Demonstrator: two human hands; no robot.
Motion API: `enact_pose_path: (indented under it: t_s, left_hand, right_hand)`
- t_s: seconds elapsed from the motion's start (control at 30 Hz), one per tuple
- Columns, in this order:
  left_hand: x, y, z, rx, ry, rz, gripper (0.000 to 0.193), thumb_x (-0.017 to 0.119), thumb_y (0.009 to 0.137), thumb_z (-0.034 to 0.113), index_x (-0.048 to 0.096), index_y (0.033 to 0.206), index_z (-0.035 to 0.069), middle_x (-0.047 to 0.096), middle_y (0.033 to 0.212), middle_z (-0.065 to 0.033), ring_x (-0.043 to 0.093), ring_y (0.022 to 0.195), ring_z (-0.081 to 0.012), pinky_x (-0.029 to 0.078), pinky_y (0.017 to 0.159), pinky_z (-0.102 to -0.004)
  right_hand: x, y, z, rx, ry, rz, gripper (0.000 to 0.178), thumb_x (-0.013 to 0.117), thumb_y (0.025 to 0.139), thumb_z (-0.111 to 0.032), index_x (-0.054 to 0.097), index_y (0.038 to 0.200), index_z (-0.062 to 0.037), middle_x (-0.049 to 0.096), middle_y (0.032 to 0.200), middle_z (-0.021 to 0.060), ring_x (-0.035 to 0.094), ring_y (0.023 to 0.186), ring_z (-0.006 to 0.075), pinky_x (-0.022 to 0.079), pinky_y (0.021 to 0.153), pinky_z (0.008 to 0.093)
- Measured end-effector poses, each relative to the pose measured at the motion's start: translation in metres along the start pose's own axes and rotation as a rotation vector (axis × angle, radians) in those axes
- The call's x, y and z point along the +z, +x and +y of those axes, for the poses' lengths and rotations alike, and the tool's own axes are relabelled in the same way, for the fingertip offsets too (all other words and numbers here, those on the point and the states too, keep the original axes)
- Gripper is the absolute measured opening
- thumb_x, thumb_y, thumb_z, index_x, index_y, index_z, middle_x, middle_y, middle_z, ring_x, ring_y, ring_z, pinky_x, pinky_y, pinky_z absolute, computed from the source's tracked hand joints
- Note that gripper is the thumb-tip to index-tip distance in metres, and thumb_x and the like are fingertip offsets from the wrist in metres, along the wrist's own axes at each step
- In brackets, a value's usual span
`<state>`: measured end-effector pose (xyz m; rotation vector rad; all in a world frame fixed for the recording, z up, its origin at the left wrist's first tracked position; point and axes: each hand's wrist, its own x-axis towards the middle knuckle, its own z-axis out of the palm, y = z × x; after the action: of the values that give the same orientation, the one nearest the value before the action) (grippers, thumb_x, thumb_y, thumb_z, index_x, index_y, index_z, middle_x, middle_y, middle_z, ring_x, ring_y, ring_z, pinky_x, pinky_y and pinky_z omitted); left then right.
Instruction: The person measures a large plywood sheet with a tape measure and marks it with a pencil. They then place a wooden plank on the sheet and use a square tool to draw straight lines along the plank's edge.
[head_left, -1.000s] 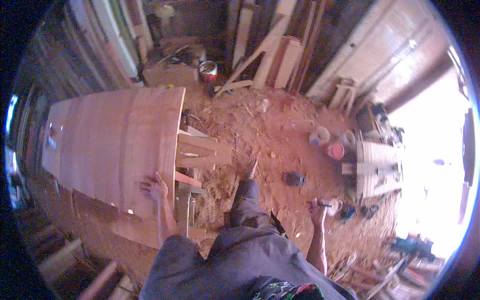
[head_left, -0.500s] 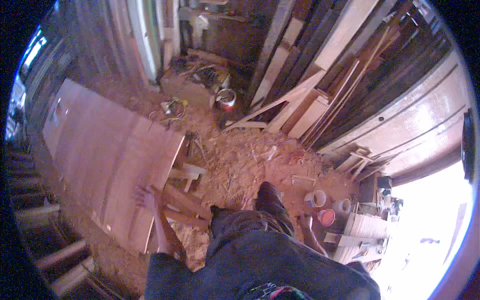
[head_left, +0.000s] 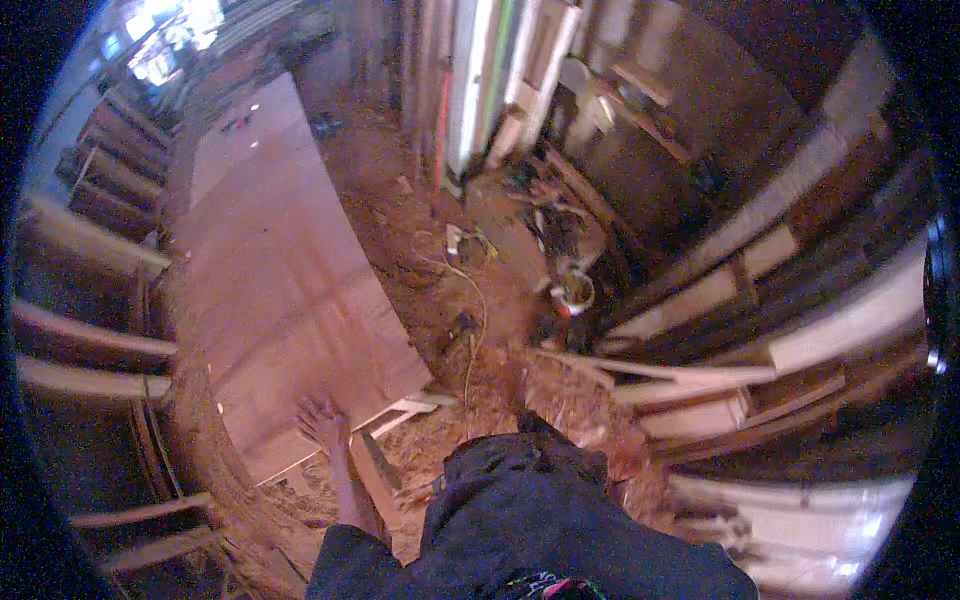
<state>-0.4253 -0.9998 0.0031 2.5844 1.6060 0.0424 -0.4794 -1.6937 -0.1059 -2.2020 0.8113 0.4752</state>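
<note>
My left hand (head_left: 322, 424) lies flat on the near end of a long reddish-brown wooden panel (head_left: 290, 300), close to its edge. Its fingers are spread and hold nothing. The panel rests off the ground on wooden supports, part of which, a pale beam (head_left: 372, 470), shows beside my forearm. Toward the panel's far end lie some small items (head_left: 240, 124), too small to name. I cannot make out my right hand; my dark clothing (head_left: 560, 500) fills the lower middle of the view.
Planks and boards (head_left: 720, 290) lean along the right side. A small bucket (head_left: 574, 291) stands on the dusty floor near scrap wood. A thin cord (head_left: 480, 310) runs over the ground. Timber pieces (head_left: 90, 335) jut in from the left.
The view has swung left, so the panel appears more upright and the bright doorway and buckets at right have left view. My left hand stays on the panel; my right arm has dropped out of sight.
</note>
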Motion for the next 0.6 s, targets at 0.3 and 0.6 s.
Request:
enact_pose_path:
  t_s: [0.3,0.6]
  left_hand:
    - [0.023,-0.034,0.073,-0.204,0.213,0.304,0.077,0.039,0.098,0.063,0.028,0.159,0.018,0.020,0.165,-0.0185,0.019,0.151,-0.0413,0.013,0.120,-0.0604]
    - [-0.001,0.031,0.201,-0.467,0.214,0.030,0.072,0.037,0.101,0.058,0.028,0.159,0.016,0.019,0.165,-0.0179,0.016,0.152,-0.0405,0.009,0.122,-0.0606]
  right_hand:
    - [-0.057,0.287,-0.273,-0.316,-0.300,-0.142,0.059,0.047,0.101,-0.058,0.060,0.101,-0.0002,0.065,0.082,0.0104,0.059,0.064,0.0249,0.050,0.060,0.0418]
    - [0.034,0.461,-0.553,-0.772,0.163,-0.081,0.036,0.057,0.102,-0.040,0.061,0.101,-0.0036,0.058,0.077,0.0025,0.056,0.064,0.0128,0.047,0.057,0.0304]
